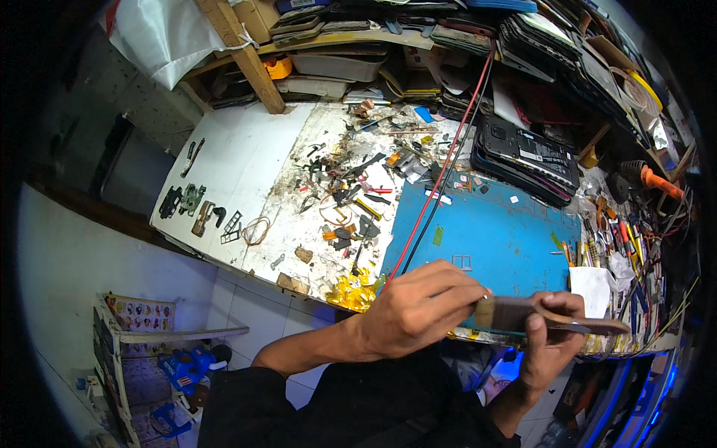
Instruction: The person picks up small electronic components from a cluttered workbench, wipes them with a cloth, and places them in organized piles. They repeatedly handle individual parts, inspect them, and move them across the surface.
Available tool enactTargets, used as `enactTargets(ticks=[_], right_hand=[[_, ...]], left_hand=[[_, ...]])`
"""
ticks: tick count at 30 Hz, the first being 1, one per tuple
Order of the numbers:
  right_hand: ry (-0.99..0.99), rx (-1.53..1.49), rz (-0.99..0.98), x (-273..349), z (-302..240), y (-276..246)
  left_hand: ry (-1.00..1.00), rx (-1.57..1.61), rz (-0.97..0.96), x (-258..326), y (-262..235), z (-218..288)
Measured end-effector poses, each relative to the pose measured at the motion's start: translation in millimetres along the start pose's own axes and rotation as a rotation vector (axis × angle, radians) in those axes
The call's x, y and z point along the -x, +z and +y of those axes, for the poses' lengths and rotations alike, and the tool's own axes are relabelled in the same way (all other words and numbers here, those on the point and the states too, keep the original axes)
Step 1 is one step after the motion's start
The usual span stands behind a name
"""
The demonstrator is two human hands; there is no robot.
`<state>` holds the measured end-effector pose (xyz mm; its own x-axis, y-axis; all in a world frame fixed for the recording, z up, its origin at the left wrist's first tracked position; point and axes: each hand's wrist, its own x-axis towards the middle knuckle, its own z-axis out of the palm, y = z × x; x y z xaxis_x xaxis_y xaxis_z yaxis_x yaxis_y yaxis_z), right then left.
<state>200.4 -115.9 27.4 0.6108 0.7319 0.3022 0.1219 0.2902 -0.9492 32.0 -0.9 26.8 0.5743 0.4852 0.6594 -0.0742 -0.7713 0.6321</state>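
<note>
My right hand (549, 343) grips what looks like a flat brush (511, 312) with a brown wooden handle, just over the front edge of the blue work mat (493, 231). The brush lies level, its broad dark end with a paler tip pointing left and its handle sticking out to the right past my fingers. My left hand (418, 306) is closed, thumb and fingertips pinched together at the pale tip of the brush. What sits in this pinch, if anything, is too small to tell. A red cable (448, 160) and a black cable run down behind my left hand.
Small phone parts and scraps (347, 187) litter the white bench left of the mat. Opened phones (526, 157) are stacked at the mat's back right. Screwdrivers and other tools (627, 246) crowd the right side. Crumpled yellow film (351, 291) lies at the front edge.
</note>
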Motion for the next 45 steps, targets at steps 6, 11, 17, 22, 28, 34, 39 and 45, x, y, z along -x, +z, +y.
enactTargets(ticks=[6, 11, 17, 22, 28, 34, 39, 45], right_hand=[[-0.156, -0.015, -0.023, -8, -5, -12], [-0.151, 0.166, 0.292, -8, -4, -14], [-0.219, 0.209, 0.087, -8, -9, -10], [-0.255, 0.112, 0.0, -4, -7, -13], [-0.347, 0.219, 0.163, -4, 1, -19], [-0.261, 0.306, 0.204, -13, 7, -31], [-0.083, 0.534, 0.121, -21, 17, -43], [-0.125, 0.559, 0.017, -27, 24, -56]], left_hand=[[0.145, -0.108, -0.065, 9, 0, 1], [0.057, 0.057, 0.056, 9, 12, 5], [-0.506, 0.67, 0.283, 10, 33, 18], [-0.567, 0.73, 0.256, 13, 33, 16], [-0.39, 0.496, 0.19, 17, 33, 11], [0.159, 0.202, 0.175, 19, 28, 1], [0.256, 0.269, 0.177, 19, 11, 3], [0.034, -0.217, 0.473, 48, -84, -24]])
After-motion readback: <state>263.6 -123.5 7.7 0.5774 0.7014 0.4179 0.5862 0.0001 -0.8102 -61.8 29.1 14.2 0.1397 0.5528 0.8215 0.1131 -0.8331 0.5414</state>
